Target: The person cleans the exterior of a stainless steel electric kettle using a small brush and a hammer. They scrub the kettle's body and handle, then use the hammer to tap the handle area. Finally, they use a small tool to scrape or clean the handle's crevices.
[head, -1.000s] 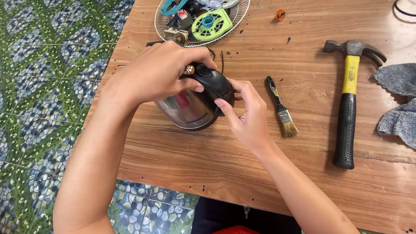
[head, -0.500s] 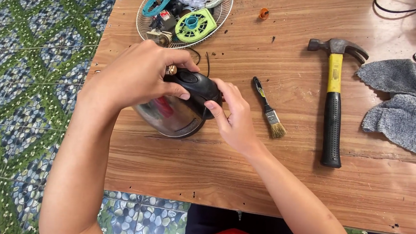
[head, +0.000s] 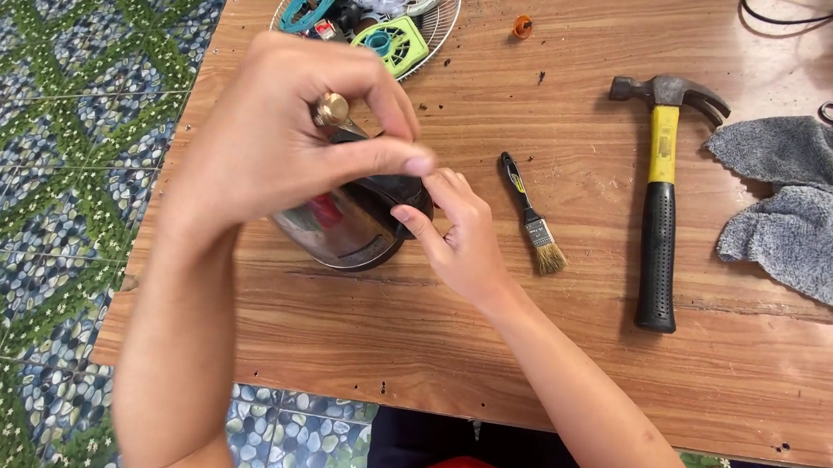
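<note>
From the head camera, the left hand (head: 274, 141) is closed around a small brass knob (head: 331, 109) on top of a shiny metal pot with a black part (head: 357, 221), which sits on the wooden bench (head: 546, 356) near its left edge. The right hand (head: 461, 238) is partly curled, and its fingers press the black part. It seems best to hold the pot still and turn gently, away from the little brush (head: 533, 214) and hammer (head: 660, 185).

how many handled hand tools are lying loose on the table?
2: a small paintbrush just right of the right hand, and a yellow-and-black claw hammer further right. Others could be hidden under the hands.
</note>
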